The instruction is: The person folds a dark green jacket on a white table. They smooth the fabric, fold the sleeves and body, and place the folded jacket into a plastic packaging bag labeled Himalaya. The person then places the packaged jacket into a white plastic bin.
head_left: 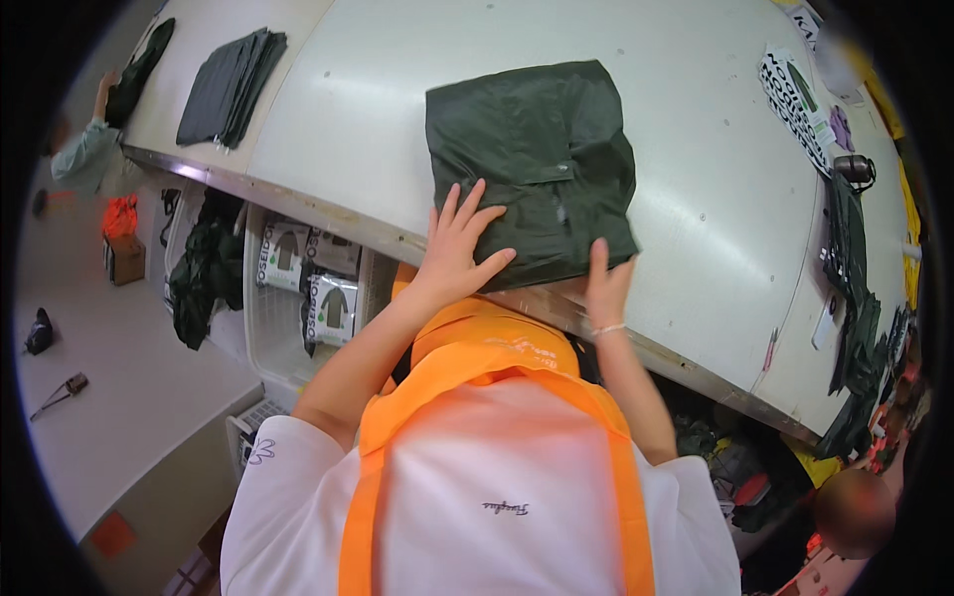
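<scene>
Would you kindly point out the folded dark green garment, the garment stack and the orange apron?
Folded dark green garment [522,144], head view: its upper half.
Garment stack [221,87], head view: top garment.
Orange apron [482,340], head view: front panel.

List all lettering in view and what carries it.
Wording isn't copied here, only where it stands:
White packages in the white basket: bold black.
White packaging on the table, right: large black.
White shirt: small dark script, blurred.
Orange apron: pale, too small to read.
Folded dark green cloth: none legible.
</scene>
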`<state>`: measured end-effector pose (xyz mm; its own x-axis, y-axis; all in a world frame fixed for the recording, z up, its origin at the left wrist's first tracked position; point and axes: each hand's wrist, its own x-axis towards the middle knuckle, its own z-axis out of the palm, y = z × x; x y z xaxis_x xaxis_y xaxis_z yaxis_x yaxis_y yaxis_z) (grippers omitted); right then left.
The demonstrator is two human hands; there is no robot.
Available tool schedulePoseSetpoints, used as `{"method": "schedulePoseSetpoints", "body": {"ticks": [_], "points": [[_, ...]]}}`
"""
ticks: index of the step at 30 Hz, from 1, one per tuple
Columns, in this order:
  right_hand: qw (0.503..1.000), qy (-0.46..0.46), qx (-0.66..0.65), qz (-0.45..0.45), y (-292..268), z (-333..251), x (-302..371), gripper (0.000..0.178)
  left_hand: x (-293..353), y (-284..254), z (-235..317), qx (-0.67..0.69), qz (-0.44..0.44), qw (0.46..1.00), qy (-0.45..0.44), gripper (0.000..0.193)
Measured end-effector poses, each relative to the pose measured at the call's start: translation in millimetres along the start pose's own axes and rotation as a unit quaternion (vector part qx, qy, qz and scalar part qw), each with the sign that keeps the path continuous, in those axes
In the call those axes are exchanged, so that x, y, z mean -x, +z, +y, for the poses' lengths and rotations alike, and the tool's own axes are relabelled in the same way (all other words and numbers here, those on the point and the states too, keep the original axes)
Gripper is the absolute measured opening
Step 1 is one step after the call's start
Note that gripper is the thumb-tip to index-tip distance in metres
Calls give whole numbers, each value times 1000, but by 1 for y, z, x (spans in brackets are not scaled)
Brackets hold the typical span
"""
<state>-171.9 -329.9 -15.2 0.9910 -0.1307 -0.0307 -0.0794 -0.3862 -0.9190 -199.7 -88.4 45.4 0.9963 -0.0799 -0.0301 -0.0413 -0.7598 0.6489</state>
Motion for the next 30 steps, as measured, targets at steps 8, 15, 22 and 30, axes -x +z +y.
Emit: {"method": "schedulePoseSetpoints", "body": {"ticks": [8, 15, 22, 30], "points": [[997, 7, 57, -49, -63, -80, -40, 73, 38, 11, -15, -20, 29, 999, -10, 60], [939, 32, 202, -276, -4, -100, -108, 53, 39, 15, -4, -26, 63, 998, 0, 60], [949, 107, -59, -290, 19, -92, -112, 38, 38, 25, 3, -3, 99, 995, -10, 62], [968, -30, 248, -35, 37, -21, -79, 70, 35, 41, -25, 161, 343, 892, -244, 92]]}}
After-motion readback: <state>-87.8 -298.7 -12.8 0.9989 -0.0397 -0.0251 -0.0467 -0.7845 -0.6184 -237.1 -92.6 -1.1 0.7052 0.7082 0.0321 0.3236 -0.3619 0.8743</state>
